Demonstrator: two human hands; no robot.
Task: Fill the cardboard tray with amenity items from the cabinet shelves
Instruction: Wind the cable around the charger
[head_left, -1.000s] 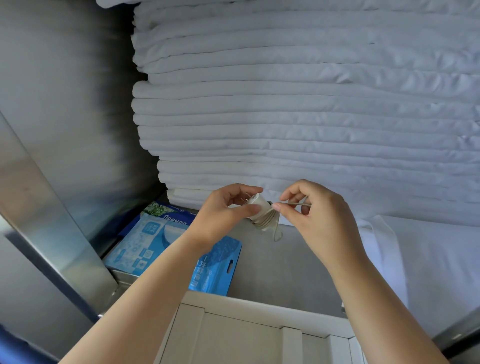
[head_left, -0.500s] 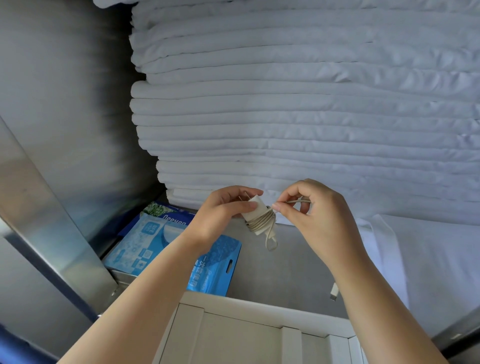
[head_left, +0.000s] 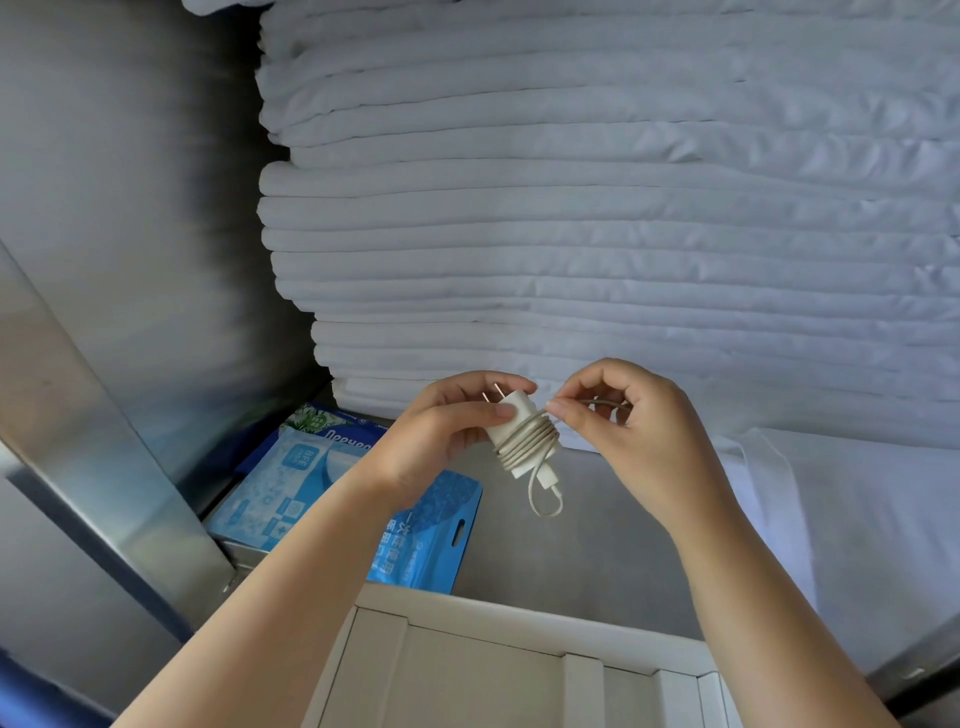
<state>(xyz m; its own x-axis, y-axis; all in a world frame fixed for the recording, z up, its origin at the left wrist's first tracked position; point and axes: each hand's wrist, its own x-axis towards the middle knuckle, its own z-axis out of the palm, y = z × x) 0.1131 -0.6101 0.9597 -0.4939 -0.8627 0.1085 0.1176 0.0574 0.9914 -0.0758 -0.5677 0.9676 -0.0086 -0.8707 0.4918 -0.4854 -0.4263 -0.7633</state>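
On the blue packet (head_left: 291, 483) at the lower left of the frame, white letters read "Deeye", the rest hidden. A small round mark above them says "99.9", and "BFE" stands on its pale panel. The darker blue pouch (head_left: 447, 514) beside it carries Chinese characters, too tilted to read surely.

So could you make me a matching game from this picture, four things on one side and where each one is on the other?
1 charger
2 blue packets
3 folded sheets
4 cardboard tray

A piled high at the back
B in the left hand, its cable pinched by the right hand
C flat on the shelf, left side
D bottom edge, nearest the person

Pairs: 1-B, 2-C, 3-A, 4-D
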